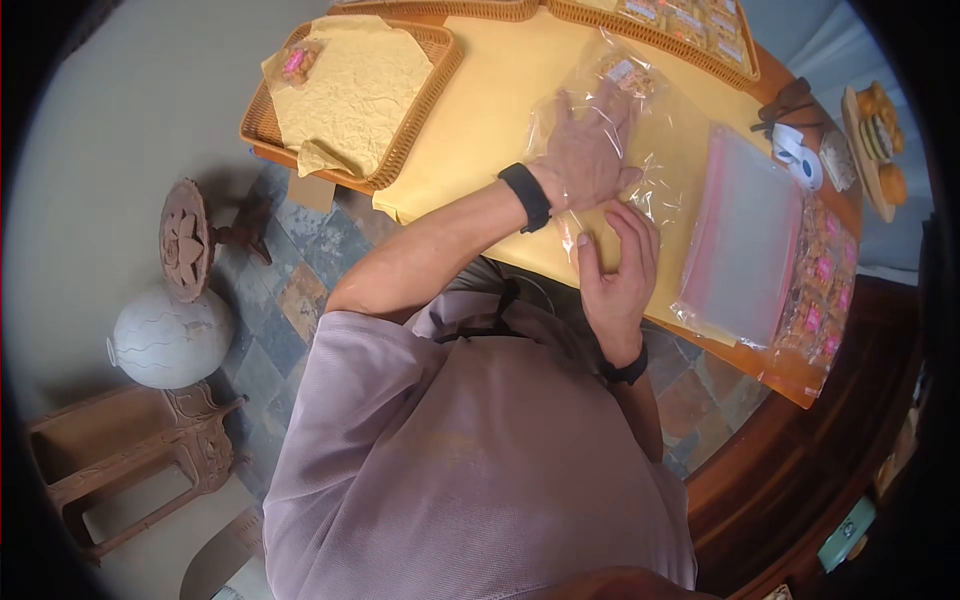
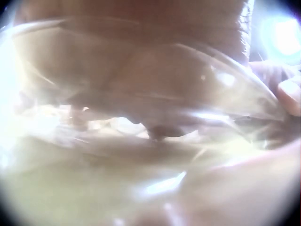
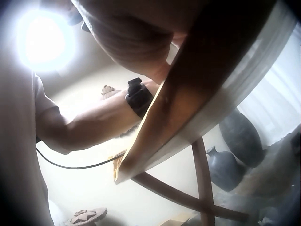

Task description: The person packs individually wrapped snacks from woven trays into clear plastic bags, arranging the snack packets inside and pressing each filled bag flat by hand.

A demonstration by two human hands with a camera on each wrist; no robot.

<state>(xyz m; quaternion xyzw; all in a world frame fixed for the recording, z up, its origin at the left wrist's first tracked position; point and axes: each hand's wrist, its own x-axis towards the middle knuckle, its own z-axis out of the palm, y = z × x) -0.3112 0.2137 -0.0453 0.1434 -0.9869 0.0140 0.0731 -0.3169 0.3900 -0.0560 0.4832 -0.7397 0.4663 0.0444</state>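
My left hand (image 1: 585,155) lies inside a large clear plastic bag (image 1: 655,190), its fingers stretched towards a small packet with a white label (image 1: 620,70) at the far end. Whether the fingertips touch the packet is unclear. Clear film (image 2: 164,75) fills much of the left wrist view. Close below the left hand, by the near end of the bag, is my right hand (image 1: 615,290), thumb and fingers apart and slightly bent, fingertips at the film; no grip on it shows.
A paper-lined wicker tray (image 1: 445,50) with one pink-labelled packet (image 1: 298,62) stands at the left. Another tray (image 1: 680,38) of packets is at the back. On the right lie flat clear bags (image 1: 745,240), pink-labelled packets (image 1: 822,290) and a white roll (image 1: 797,155).
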